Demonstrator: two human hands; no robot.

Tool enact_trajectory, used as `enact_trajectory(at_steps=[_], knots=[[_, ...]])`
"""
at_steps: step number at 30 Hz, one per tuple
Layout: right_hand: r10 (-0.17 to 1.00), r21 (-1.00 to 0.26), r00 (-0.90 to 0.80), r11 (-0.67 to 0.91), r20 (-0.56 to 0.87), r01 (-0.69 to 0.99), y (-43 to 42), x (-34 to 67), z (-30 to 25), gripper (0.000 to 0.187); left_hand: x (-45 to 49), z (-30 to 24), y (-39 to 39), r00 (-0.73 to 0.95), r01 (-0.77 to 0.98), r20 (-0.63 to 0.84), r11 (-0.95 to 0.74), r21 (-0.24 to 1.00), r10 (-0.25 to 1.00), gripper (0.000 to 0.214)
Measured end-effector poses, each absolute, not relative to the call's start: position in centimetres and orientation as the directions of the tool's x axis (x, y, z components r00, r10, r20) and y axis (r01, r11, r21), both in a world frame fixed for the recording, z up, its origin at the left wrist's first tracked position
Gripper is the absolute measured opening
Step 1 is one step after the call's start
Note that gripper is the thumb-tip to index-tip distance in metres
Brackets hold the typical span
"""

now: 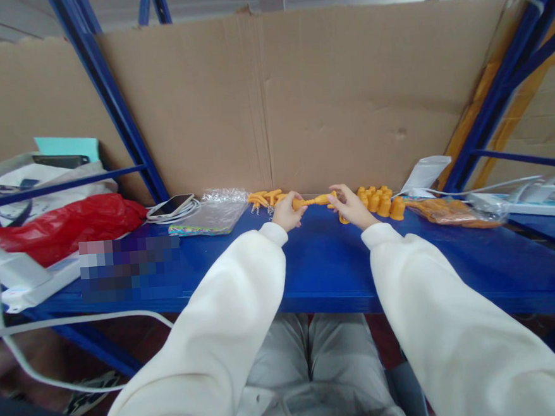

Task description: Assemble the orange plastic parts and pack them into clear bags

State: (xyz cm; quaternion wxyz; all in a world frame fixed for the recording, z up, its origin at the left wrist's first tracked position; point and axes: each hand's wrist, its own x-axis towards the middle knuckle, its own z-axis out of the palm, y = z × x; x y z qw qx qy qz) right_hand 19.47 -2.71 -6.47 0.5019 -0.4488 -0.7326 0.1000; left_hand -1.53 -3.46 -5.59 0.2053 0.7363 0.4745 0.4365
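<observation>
The fingers of the left hand [287, 213] are closed on one end of an orange stick [312, 200]. The finger and thumb tips of the right hand [350, 206] pinch its other end. So the stick is right between the two hands, up off the table, with its bare middle showing in the gap. Neither hand is nearer, because both touch it. From the left fingers, the stick goes off to the right; from the right fingers, it goes off to the left.

Its long way runs side to side, across the front of the person, and it lies almost flat. One end points at the left hand and the other at the right hand, with the right end a tiny bit higher in the view. The stick looks small from up here and the fingers hide its ends, so I can't tell which end is its front.

Just under the right hand is a small orange piece [343, 219]. Beside that hand, farther right, orange cups [381, 202] stand close together. Just past the left hand lie orange bits with chains [263, 199]. All of these sit on the blue table [329, 261], near the brown cardboard [346, 102].
</observation>
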Motion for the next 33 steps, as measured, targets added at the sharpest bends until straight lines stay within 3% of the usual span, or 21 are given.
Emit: enact_trajectory(at_steps=[5,14,20,27,33], knots=[[0.789,-0.68,-0.156,0.597,0.594,0.426,-2.0,19.8,-6.9,0.063,-1.8,-5.5,-3.5,0.147,0.53,0.44,-0.446,0.721,0.886,0.021],[0.837,-0.784,-0.093,0.539,0.539,0.308,-2.1,19.7,-6.3,0.051,-1.7,-5.6,-3.5,0.164,0.545,0.44,-0.453,0.705,0.883,0.019],[0.841,-0.813,-0.128,0.541,0.526,0.214,-2.8,19.6,-6.0,0.056,-2.0,-5.6,-3.3,0.14,0.533,0.408,-0.416,0.737,0.902,0.021],[0.881,-0.856,-0.117,0.474,0.459,0.209,-3.0,19.9,-5.8,0.052,-2.2,-5.3,-3.7,0.133,0.534,0.405,-0.41,0.74,0.905,0.02],[0.886,-0.846,-0.085,0.462,0.456,0.267,-3.6,19.3,-5.4,0.052,-2.4,-5.5,-3.6,0.131,0.582,0.481,-0.46,0.67,0.867,0.018]])
